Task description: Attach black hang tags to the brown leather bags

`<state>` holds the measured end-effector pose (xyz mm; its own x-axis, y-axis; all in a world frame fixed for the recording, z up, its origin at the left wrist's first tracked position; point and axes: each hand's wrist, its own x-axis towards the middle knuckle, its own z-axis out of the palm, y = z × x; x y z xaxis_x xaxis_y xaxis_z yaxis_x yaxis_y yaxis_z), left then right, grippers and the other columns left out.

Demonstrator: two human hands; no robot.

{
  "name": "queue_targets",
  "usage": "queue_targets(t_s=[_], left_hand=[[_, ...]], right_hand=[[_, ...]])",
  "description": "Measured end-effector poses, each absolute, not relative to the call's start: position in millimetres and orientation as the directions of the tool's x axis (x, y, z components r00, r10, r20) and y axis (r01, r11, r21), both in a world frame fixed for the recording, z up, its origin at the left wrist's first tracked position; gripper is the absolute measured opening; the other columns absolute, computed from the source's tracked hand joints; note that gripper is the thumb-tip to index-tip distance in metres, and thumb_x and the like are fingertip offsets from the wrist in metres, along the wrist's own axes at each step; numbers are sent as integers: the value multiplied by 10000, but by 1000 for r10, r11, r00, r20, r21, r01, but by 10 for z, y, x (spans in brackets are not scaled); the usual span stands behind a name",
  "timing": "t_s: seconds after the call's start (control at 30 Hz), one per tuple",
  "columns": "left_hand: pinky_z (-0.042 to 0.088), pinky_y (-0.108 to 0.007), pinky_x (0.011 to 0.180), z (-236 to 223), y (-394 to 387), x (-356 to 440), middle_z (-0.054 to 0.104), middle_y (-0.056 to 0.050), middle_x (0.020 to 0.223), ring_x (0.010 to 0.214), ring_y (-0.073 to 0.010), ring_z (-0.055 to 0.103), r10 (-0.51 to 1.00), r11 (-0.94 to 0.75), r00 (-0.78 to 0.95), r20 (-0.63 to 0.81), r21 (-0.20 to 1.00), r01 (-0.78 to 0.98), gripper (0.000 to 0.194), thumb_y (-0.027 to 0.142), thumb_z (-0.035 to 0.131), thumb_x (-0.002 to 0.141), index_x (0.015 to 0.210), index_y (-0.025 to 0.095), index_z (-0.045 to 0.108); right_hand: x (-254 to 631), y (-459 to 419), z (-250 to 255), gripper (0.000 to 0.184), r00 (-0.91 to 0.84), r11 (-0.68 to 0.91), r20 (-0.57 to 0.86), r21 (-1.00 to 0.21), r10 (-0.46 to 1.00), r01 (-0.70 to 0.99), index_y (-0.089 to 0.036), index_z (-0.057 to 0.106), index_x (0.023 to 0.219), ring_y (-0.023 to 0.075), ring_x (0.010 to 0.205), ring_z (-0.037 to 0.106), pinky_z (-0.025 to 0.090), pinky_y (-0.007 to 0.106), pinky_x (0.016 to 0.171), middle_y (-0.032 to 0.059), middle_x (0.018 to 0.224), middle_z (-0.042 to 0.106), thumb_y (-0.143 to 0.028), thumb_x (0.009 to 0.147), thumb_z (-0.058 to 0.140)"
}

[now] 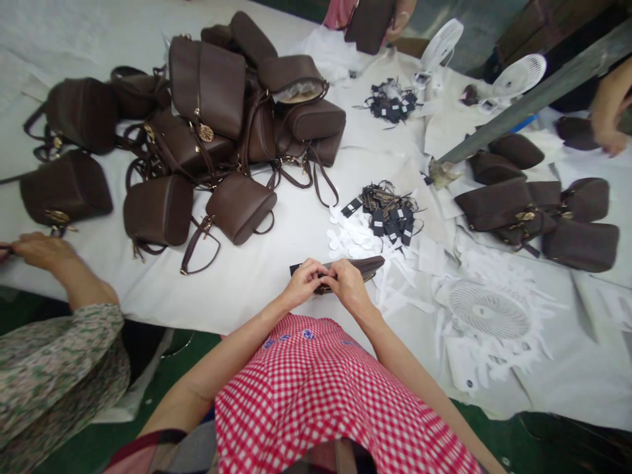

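At the table's front edge, my left hand (305,284) and my right hand (347,283) meet, fingertips pinched together on a dark brown pouch (372,266). The pouch is flat, with a gold-coloured line like a zip along its edge, and sticks out to the right beyond my fingers. A black end, perhaps a tag, shows left of my left hand. Whatever small part lies between my fingertips is hidden. Just beyond the hands lies a pile of black hang tags (392,214), with white paper strips (353,238) scattered beside it.
Brown handbags (210,85) are heaped at the left and back; more brown pouches (518,210) lie at right. A white fan (488,309) lies among paper scraps, near a slanting metal pole (533,99). A co-worker's hand (42,250) is at far left; others work across the table.
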<state>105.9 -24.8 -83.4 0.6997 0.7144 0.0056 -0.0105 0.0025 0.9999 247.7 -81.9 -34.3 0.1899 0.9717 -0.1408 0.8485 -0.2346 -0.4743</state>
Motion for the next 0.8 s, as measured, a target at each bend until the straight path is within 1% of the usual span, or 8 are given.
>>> queue_targets(t_s=[0.13,0.23,0.33,0.43,0.57,0.7,0.77,0.8], left_hand=[[449,-249,684,-834,-276,1024,523,-57,986,798,-132,513,736,58,677,-4,997,-58,214,103,578,743,937,157,647],[462,-262,704,-769,-292,1023,543,-48,962,802,-137,521,774,-17,633,14,1000,-1,219,86,571,740,932,168,637],[469,-280,720,-700,-314,1035,556,-45,925,822,-151,536,797,-129,599,80,991,39,151,97,573,774,891,175,627],[471,-294,742,-673,-350,1051,563,-55,930,878,-171,547,788,-223,597,153,974,44,86,126,577,808,858,179,623],[455,-287,721,-691,-353,1076,545,-47,932,827,-159,533,798,-218,590,119,971,98,37,158,596,814,845,178,605],[440,-295,757,-709,-301,1086,542,-46,924,840,-162,522,784,-240,610,119,963,120,50,153,560,823,782,177,575],[434,-299,759,-716,-284,1076,543,-48,917,831,-163,518,766,-246,631,125,963,109,60,157,551,825,770,176,565],[432,-303,765,-720,-281,1070,544,-49,909,835,-165,518,758,-249,639,129,963,101,64,156,549,824,763,176,559]], right_hand=[[2494,-819,-359,179,194,-214,-94,-536,977,817,-192,529,667,167,688,503,395,276,639,26,742,532,-223,801,644],[2510,-836,-327,77,148,-168,-85,-630,985,758,-187,575,752,176,740,542,438,291,691,39,779,561,-180,828,563],[2529,-869,-304,146,179,-215,-128,-728,975,651,-190,581,861,155,717,567,464,268,649,39,835,581,-127,838,451],[2532,-876,-306,124,209,-244,-140,-725,968,644,-195,542,795,150,674,556,463,258,619,22,771,564,-115,809,448],[2485,-850,-292,119,181,-205,-109,-693,978,691,-197,525,798,163,688,553,468,277,657,16,733,558,-108,796,446],[2488,-952,-234,157,171,-77,68,-692,983,718,-183,560,922,192,845,578,481,329,789,71,891,607,-153,850,424],[2554,-1080,-229,146,284,-98,159,-691,945,716,-181,567,922,202,893,579,483,348,828,84,919,608,-199,869,433],[2600,-1154,-242,136,377,-160,166,-701,911,695,-183,566,903,203,876,585,493,350,811,82,905,608,-225,872,440]])
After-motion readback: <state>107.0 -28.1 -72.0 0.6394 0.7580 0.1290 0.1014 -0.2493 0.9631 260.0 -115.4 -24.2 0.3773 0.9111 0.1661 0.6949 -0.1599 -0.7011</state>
